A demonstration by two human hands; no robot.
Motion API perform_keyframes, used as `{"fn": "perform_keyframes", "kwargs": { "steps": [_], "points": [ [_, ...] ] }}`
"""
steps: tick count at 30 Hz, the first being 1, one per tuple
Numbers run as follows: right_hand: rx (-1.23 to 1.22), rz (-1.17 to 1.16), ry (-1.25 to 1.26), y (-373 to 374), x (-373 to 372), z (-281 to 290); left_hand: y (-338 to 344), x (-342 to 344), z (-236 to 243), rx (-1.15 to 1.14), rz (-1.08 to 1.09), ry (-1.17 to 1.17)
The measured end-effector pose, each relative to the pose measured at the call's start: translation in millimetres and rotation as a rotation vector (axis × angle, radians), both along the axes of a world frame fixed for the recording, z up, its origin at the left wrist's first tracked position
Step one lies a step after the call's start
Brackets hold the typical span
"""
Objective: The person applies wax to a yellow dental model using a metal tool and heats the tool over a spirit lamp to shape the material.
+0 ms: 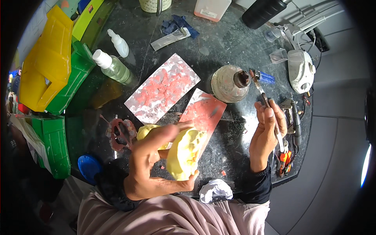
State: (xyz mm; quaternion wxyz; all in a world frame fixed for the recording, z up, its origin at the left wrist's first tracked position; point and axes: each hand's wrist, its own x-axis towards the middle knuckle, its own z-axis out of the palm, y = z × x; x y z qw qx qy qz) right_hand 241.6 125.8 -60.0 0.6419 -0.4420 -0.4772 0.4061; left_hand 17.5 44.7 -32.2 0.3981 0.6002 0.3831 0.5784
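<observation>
"Just above the lap (176, 215), what?"

"Between five and six o'clock, a white plaster mould (215, 185), set at the edge of the desk (227, 39), probably for easy reach. At six, nearer the middle, a yellow mould (186, 152), clamped end to end between thumb and fingers of the left hand (139, 180), likely to leave its broad face uncovered."

"And behind those fingers?"

"Second yellow piece (145, 132), half hidden; held or resting, cannot tell. Towards nine, a pink plate with teeth (130, 127)."

"Just past three?"

"Right hand (261, 137), fingers pinched together round a small knife (260, 90), pen-fashion, seemingly for fine control."

"Farther?"

"Near the centre, one pink-coated sheet (205, 113); at half past ten, another smeared sheet (162, 90), both perhaps laid flat to protect the surface. At half past one, a glass flask (227, 86), with the knife's tip near its dark cap and a blue lighter (267, 78) close by."

"Farthest?"

"At ten, a green bottle (115, 71); just past twelve, a pale jug (214, 7), maybe pushed back for elbow room."
</observation>
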Motion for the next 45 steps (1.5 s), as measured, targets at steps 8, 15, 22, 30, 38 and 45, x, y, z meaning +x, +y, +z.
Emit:
{"fn": "perform_keyframes", "kwargs": {
  "steps": [8,15,22,30,38,45],
  "points": [
    [-0.017,-0.013,-0.028,0.2,2.5,-0.1,1.2,-2.4,0.8,0.003,0.038,0.173],
    [0.128,0.170,0.028,-7.5,9.1,9.5,3.1,-3.9,-0.8,0.111,0.070,0.306],
    [0.132,0.433,-0.144,-26.9,1.7,38.2,4.2,-7.7,1.9,0.062,0.037,0.335],
    [0.159,0.567,-0.388,-25.2,-6.1,45.8,7.6,-7.7,2.2,0.133,0.057,0.418],
    [0.146,0.559,-0.402,-26.7,-9.1,45.1,8.0,-7.3,3.7,0.147,0.075,0.434],
    [0.132,0.541,-0.439,-25.7,-10.7,46.1,7.1,-7.5,0.2,0.143,0.067,0.431]
  ]
}}
